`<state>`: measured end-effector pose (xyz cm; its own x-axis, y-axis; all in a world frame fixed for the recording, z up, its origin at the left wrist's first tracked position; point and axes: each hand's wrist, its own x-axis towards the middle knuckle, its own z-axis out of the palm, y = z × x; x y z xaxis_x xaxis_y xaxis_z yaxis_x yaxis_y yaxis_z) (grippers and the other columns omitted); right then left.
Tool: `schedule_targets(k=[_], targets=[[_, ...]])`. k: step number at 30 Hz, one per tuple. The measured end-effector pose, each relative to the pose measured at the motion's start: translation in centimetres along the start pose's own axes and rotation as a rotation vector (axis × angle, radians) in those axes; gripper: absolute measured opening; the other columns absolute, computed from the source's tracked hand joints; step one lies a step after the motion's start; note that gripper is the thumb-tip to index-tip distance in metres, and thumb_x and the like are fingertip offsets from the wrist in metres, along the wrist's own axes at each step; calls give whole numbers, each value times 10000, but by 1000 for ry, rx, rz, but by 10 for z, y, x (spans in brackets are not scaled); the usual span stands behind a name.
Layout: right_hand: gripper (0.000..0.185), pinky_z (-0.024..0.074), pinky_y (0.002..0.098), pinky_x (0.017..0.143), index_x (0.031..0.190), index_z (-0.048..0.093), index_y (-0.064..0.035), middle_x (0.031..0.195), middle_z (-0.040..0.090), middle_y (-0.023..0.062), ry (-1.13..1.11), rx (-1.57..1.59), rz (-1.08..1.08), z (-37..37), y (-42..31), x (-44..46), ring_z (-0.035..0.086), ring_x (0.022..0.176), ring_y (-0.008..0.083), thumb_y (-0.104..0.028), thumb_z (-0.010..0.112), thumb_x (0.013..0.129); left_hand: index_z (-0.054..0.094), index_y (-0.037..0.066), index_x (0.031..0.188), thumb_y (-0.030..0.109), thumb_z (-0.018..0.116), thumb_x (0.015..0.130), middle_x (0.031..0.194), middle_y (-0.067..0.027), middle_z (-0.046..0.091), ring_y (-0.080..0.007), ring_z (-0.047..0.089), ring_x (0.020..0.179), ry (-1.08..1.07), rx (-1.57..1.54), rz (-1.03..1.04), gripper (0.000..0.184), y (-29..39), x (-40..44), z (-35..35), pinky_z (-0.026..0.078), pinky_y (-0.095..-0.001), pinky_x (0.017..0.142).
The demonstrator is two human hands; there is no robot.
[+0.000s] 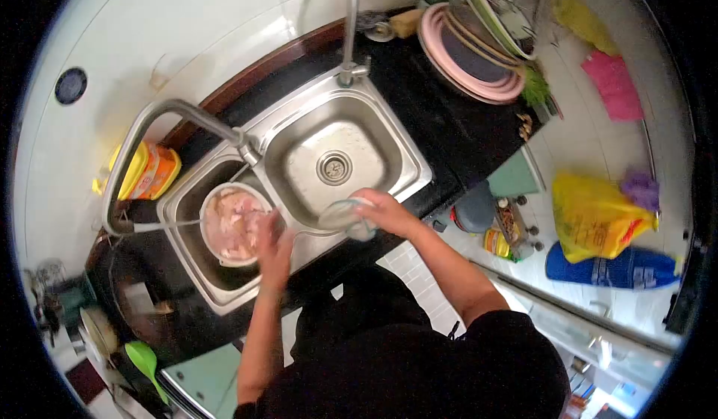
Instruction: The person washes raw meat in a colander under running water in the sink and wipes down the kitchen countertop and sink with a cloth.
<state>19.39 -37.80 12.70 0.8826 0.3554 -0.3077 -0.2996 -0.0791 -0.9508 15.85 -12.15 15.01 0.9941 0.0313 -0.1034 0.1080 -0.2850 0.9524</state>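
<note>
My right hand (383,214) grips a clear, round dish-like piece (342,215) over the front edge of the right sink basin (299,150). Motion blurs that piece, and its exact kind is unclear. At the right rim of a white bowl (223,260), my left hand (275,245) is smeared by movement, so its fingers do not show clearly. Pale pink pieces of raw meat (233,221) fill the bowl, which sits in the left sink basin (196,265). A thin stream of water (168,225) runs from the curved faucet (172,106) toward the bowl.
A second faucet (351,30) rises behind the right basin. Pink basins (497,88) are stacked on the black counter (449,131) at right. A yellow-orange tub (153,170) stands behind the left basin. A green spoon-like utensil (142,359) lies at lower left. A yellow bag (598,213) hangs at right.
</note>
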Motion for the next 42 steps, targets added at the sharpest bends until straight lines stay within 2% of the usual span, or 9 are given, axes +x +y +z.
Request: schedule_targets(k=[6,9,17,22,25,26,33,39,42], targets=[[262,437,281,772,969,558,-11,916,581,36,261,627,21,29,-18,39,546,839,148,-256,526,881,345,73,1300,208,594,847,1169,-88,514,-198,527,1036,-469,-887,-419,534,14,32,92,439,-338,877],[324,412,402,850,988,555,19,1009,531,203,325,-738,-394,14,-5,66,503,958,371,-257,545,820,466,67,1157,148,664,796,972,-42,581,-157,585,828,-450,-826,-562,419,40,37,92,501,-296,690],[708,415,387,921,1369,332,-115,1197,489,179,-605,729,-139,1,-72,74,486,1116,276,-363,648,785,513,34,976,139,586,857,687,22,451,-22,383,500,-725,-1579,-766,175,57,50,88,284,-143,385],[637,435,248,516,1335,370,-57,748,524,51,-461,480,8,4,-106,102,491,554,118,-268,651,804,548,73,993,328,666,802,625,40,457,-36,380,458,-729,-947,-567,340,72,79,66,288,-180,372],[571,399,244,455,1313,395,-39,675,507,25,-400,596,92,7,-108,116,444,496,92,-271,613,839,554,87,970,306,692,760,656,8,524,-99,470,493,-403,-264,-353,334,79,93,72,385,-257,425],[450,358,238,410,1226,465,-13,600,465,-2,-279,581,105,14,-115,116,393,445,74,-286,555,880,538,77,951,223,680,726,720,-72,600,-237,582,583,-145,-120,155,304,37,100,95,470,-369,541],[212,341,246,381,906,531,-19,556,412,2,74,646,-7,22,-90,121,367,416,96,-228,497,913,490,54,975,180,639,723,858,-207,606,-414,581,754,-9,544,131,319,37,109,91,485,-463,665],[219,337,238,415,935,505,-42,561,415,-7,90,901,-110,-2,-94,116,356,419,92,-260,500,914,326,90,1303,361,639,783,1221,-173,492,-392,490,1104,-33,-144,111,665,22,93,76,423,-475,907],[212,377,242,484,998,524,-53,632,466,-8,-71,972,-114,1,-92,108,431,497,84,-244,517,906,279,141,1353,353,690,760,1339,-143,376,-383,357,1237,-679,-1817,-605,752,28,80,74,298,-608,987]])
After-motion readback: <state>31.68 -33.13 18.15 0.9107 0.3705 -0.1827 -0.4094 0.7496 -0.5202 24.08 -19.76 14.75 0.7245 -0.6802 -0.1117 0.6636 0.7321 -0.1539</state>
